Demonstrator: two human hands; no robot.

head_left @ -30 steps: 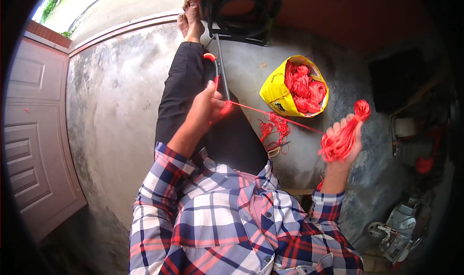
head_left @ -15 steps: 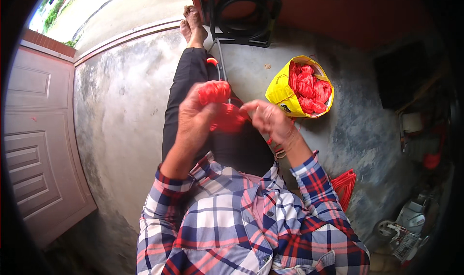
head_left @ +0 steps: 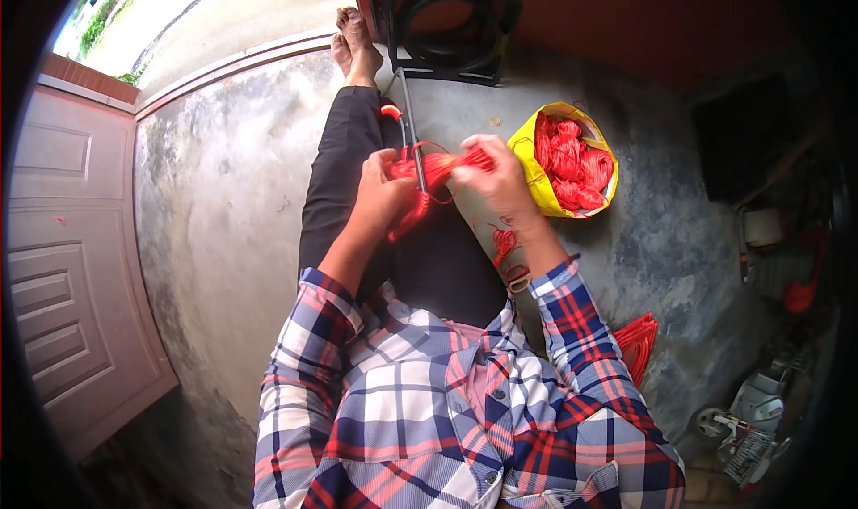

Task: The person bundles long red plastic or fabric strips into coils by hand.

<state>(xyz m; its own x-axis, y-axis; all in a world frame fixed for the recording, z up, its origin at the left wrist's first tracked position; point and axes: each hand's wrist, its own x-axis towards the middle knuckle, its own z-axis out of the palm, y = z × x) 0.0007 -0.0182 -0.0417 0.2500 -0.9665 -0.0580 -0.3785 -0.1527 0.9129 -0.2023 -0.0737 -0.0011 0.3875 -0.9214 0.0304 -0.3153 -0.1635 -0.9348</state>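
Stretched between my two hands above my dark-trousered lap is a hank of red cord [head_left: 436,169]. My left hand [head_left: 380,192] is closed on its left part, where some strands droop and blur. The fingers of my right hand [head_left: 496,180] are closed round the bunched right end. A thin grey metal rod [head_left: 408,116], reaching from near my feet, meets the hank beside my left hand; whether it passes through the strands I cannot tell. Close to the rod's middle is a red-and-white curved piece [head_left: 391,112]. A loose loop of cord arcs above the hank.
Just right of my right hand stands a yellow bag [head_left: 545,180] full of red cord hanks [head_left: 567,156]. Cord scraps [head_left: 504,243] and a looped handle [head_left: 518,281] lie by my thigh. Folded red strands [head_left: 636,344] rest near my right elbow. A black frame [head_left: 447,26] stands beyond my feet.
My hands have moved apart from the coiled bundle, the right one up and rightward. The cord now stretches between them against the rod; before, the coil sat in my left hand.
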